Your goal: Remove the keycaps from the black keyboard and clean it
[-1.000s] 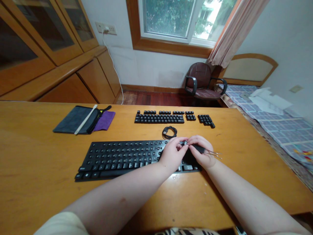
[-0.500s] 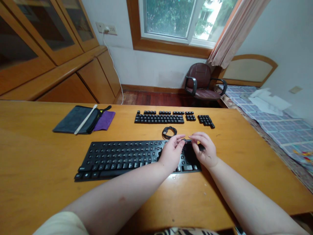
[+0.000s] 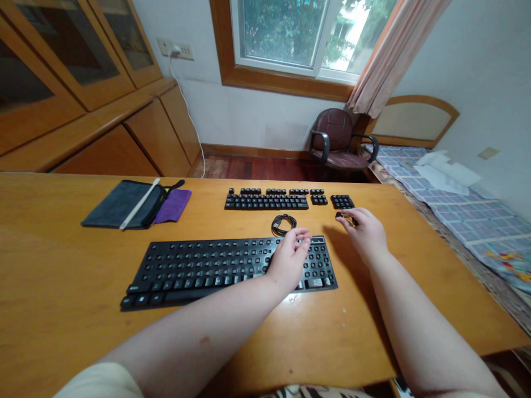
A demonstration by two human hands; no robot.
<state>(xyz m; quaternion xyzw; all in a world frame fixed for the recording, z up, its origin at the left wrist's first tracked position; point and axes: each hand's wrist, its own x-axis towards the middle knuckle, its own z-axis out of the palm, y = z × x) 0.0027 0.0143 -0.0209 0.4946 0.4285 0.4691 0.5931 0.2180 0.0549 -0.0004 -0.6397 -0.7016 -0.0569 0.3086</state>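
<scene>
A black keyboard [image 3: 199,265] lies in front of me, most of its upper rows and right-hand block stripped of keycaps. The bottom rows still carry caps. My left hand [image 3: 288,257] is over its right part, thumb near the curled fingers; whether anything small is between them is hidden. My right hand [image 3: 365,232] is off to the right, past the keyboard, pinching a small black keycap [image 3: 339,215] just above the table. Near it sits a block of removed number-pad keycaps [image 3: 342,201]. More removed keycaps [image 3: 265,202] stand in rows behind the keyboard.
A coiled black cable [image 3: 284,225] lies between the keyboard and the loose keycaps. At the left are a dark grey pouch [image 3: 112,204] with a white stick [image 3: 140,204] on it and a purple cloth [image 3: 173,206]. Beyond the wooden table [image 3: 249,354] stands a chair [image 3: 336,138].
My right hand has moved from the keyboard's right end, away and to the right, now carrying a keycap towards the number-pad block. The left hand has stayed over the keyboard.
</scene>
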